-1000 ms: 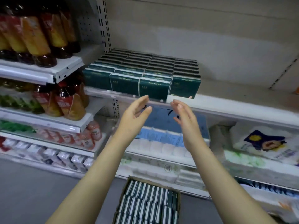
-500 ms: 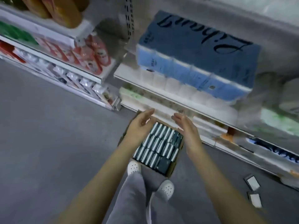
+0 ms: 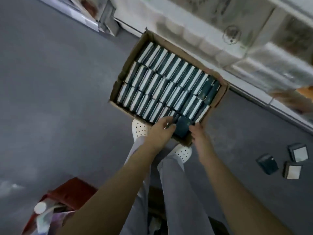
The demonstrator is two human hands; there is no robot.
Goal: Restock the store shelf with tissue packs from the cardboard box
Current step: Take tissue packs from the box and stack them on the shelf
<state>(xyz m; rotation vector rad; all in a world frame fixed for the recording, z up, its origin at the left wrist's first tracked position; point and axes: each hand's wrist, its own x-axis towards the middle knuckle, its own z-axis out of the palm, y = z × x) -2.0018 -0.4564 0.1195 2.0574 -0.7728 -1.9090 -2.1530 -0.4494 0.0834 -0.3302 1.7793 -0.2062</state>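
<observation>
Findings: the box [image 3: 128,63] sits open-topped on the floor [image 3: 59,90], turned at an angle. Its far side lies close along the foot of the shelf [image 3: 250,96], leaving only a narrow strip of floor there. To the box's left the grey floor runs wide and open. The near corner of the box lies just above the person's white shoes [image 3: 139,128].

Contents: the packs [image 3: 169,82] stand on edge in three tight rows that fill the box. One flat pack [image 3: 183,127] lies dark face up in the near corner.

Hands: the left hand [image 3: 160,131] and right hand [image 3: 199,134] reach into that corner, one on either side of the flat pack. The left fingers [image 3: 166,119] curl over the upright packs beside it. The right fingers [image 3: 194,128] meet its right edge. Blur prevents telling whether either set is clamped on a pack.

Surroundings: three loose packs [image 3: 267,164] lie on the floor well to the right of the box. A red object [image 3: 72,190] sits at lower left, well clear of the box.
</observation>
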